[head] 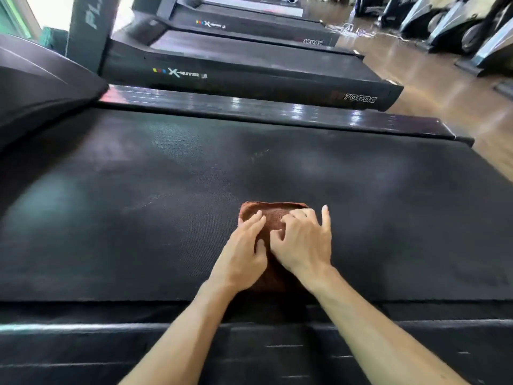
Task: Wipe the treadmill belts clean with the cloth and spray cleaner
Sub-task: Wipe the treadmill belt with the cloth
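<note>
A folded reddish-brown cloth [273,215] lies on the black treadmill belt [166,204], near its front edge. My left hand [243,254] rests on the cloth's left side with its fingers spread flat. My right hand [304,243] presses on the cloth's right side, fingers slightly bent, with the little finger reaching past the cloth onto the belt. Faint smears and damp patches show on the belt. No spray cleaner is in view.
The near side rail [249,343] runs under my forearms and the glossy far rail [277,112] lies beyond the belt. A second treadmill [249,76] and further ones stand behind. Wooden floor [444,101] and other gym machines [458,26] are at the right.
</note>
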Motion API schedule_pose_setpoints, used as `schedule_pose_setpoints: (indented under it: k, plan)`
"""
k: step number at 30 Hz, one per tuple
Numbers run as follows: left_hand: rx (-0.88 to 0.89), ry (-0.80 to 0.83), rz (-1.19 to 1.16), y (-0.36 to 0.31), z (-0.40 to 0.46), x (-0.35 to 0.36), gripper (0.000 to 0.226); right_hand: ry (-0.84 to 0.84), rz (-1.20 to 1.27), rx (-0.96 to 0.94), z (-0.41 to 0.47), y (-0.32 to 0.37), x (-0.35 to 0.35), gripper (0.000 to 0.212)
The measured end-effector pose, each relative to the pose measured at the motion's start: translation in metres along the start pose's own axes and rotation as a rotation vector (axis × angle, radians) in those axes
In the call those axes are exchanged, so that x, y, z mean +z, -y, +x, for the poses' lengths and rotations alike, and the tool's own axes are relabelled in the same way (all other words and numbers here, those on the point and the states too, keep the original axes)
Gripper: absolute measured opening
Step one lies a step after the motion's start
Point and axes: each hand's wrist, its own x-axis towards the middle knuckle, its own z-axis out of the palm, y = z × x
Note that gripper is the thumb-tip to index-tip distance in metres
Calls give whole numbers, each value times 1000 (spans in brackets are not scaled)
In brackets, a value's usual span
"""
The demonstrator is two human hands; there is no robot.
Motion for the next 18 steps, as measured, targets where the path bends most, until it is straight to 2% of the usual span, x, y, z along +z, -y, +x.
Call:
schedule_pose_setpoints:
  k: [2, 3, 5, 7, 10, 12, 15, 18]
  plan:
    - [-2, -154, -14, 6, -3, -15, 56, -40, 231, -119, 0, 7, 17, 47]
    - [15, -189, 43, 11, -5, -20, 56, 16, 307, -182, -2, 9, 24, 57]
    - [-2, -180, 170, 21, -7, -24, 59, 161, 323, -231, -4, 8, 31, 71]
    - [-48, -107, 305, 27, -6, -19, 62, 216, 274, -205, -8, -4, 32, 71]
    - [-61, -9, 477, 33, -6, -11, 71, 218, 169, -86, -24, -42, 28, 77]
    - [-67, -7, 524, 35, -4, -9, 74, 211, 89, 70, -32, -83, 25, 85]
    - [-76, -3, 568, 36, -3, -8, 73, 215, 54, 335, -11, -129, 24, 85]
    - [-87, -1, 592, 35, -3, -7, 72, 218, 39, 391, 27, -130, 28, 80]
